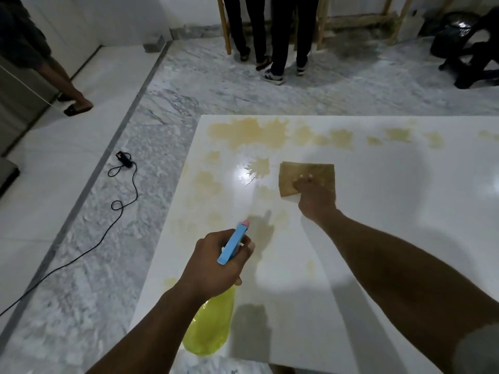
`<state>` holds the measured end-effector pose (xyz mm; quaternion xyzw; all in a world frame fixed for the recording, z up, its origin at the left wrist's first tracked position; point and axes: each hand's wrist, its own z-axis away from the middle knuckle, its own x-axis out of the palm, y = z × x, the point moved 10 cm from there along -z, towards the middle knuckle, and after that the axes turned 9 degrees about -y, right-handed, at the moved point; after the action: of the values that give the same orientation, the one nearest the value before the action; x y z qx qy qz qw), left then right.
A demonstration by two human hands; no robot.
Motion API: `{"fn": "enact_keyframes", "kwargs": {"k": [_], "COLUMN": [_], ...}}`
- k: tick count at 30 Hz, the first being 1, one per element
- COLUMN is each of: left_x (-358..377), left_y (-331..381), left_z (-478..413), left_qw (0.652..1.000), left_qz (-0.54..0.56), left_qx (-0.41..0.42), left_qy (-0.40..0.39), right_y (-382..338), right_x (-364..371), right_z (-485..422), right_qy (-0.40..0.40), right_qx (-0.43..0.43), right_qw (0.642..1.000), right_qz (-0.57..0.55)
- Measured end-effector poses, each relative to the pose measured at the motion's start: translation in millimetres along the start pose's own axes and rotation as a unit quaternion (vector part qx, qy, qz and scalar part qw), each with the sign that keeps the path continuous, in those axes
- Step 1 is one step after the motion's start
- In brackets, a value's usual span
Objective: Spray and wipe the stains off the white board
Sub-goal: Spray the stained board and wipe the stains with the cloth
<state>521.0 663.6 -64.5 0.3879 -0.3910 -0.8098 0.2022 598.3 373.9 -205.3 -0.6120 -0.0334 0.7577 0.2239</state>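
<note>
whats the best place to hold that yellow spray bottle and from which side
Grip the spray bottle at the neck just under the blue head, coming from behind, since the nozzle points away at the stains on the white board. The left hand already holds it so.

Grey-veined marble floor (216,85) spreads left and far, edged by a dark grey strip (132,109) against plain white flooring (40,184) on the left. A black cable (123,159) snakes across the marble. Far off, wooden frame legs (225,36), standing people's legs (278,36) and a dark chair (451,41) line the white wall (108,17).
</note>
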Motion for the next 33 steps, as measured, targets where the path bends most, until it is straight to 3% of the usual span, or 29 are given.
{"fn": "enact_keyframes", "kwargs": {"k": [2, 8, 11, 13, 16, 18, 22, 23, 24, 27, 33], "left_x": [1, 0, -2, -3, -13, -25, -45, -49, -53, -65, -93], "left_y": [-2, 3, 0, -4, -5, -4, -1, 0, 0, 0, -11], "left_z": [13, 77, 124, 157, 197, 213, 215, 210, 202, 166, 67], "left_qw": [1.0, 0.999, 0.999, 0.999, 0.998, 0.997, 0.996, 0.996, 0.996, 0.996, 0.996], "left_qz": [-0.009, -0.012, 0.0, 0.007, 0.012, 0.017, 0.009, 0.007, 0.007, 0.01, 0.029], "left_qx": [0.003, 0.03, 0.044, 0.052, 0.064, 0.07, 0.082, 0.085, 0.087, 0.089, 0.086], "left_qy": [-0.002, -0.001, 0.005, 0.011, 0.021, 0.029, 0.032, 0.031, 0.029, 0.022, -0.001], "right_y": [-9, -34, -61, -76, -62, -52, -87, -100, -109, -107, -93], "right_x": [6, 60, 77, 58, 17, 11, 24, 36, 49, 69, -35], "right_z": [42, 201, 277, 301, 316, 325, 359, 362, 359, 315, 122], "right_qy": [0.025, -0.025, -0.028, 0.005, -0.052, -0.095, -0.186, -0.218, -0.245, -0.276, -0.237], "right_qx": [-0.014, 0.011, -0.033, -0.096, 0.032, 0.121, 0.143, 0.137, 0.133, 0.134, 0.073], "right_qw": [1.0, 1.0, 0.999, 0.989, 0.959, 0.877, 0.633, 0.589, 0.573, 0.61, 0.825], "right_qz": [-0.01, -0.01, -0.019, -0.115, -0.278, -0.456, -0.738, -0.766, -0.77, -0.731, -0.507]}}
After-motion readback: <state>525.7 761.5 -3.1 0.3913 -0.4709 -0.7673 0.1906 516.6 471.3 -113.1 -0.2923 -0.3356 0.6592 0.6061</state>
